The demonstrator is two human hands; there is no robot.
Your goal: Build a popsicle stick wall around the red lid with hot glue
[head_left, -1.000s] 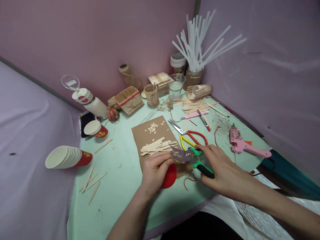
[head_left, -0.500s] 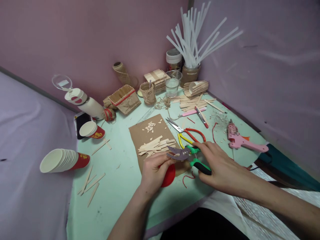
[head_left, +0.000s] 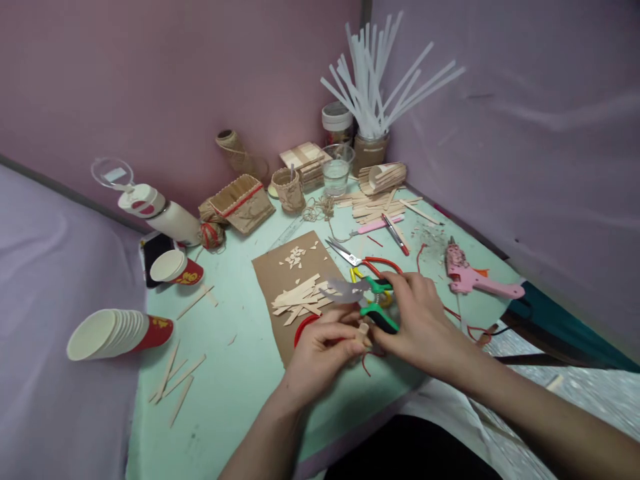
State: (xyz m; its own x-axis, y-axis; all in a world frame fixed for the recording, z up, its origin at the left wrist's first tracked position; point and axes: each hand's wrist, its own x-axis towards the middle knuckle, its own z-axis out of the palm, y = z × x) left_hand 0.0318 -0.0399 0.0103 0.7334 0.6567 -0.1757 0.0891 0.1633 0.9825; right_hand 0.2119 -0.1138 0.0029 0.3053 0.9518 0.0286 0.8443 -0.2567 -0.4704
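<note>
My right hand (head_left: 417, 317) is wrapped round the green and black handles of pruning shears (head_left: 373, 300), whose blades point left, smeared a little by motion. Just below the blades, my left hand (head_left: 333, 350) pinches a short piece of wooden craft stick (head_left: 363, 329) between thumb and fingers. Behind that hand, a red round object (head_left: 303, 328) is partly hidden. A pile of cut wooden stick pieces (head_left: 299, 298) lies on a brown cardboard sheet (head_left: 267, 263), with small pointed wood chips (head_left: 294, 257) farther back on it.
Scissors (head_left: 350, 255) with red handles lie beyond the shears. A pink glue gun (head_left: 467, 273) rests at the right. Stacked paper cups (head_left: 120, 333) lie at the left. At the back stand a clear cup of water (head_left: 336, 177) and a jar of white sticks (head_left: 371, 150).
My left hand has moved right and down from the shear blades, and the stick piece now shows in its fingers. The shears have shifted left. The whole view has turned slightly.
</note>
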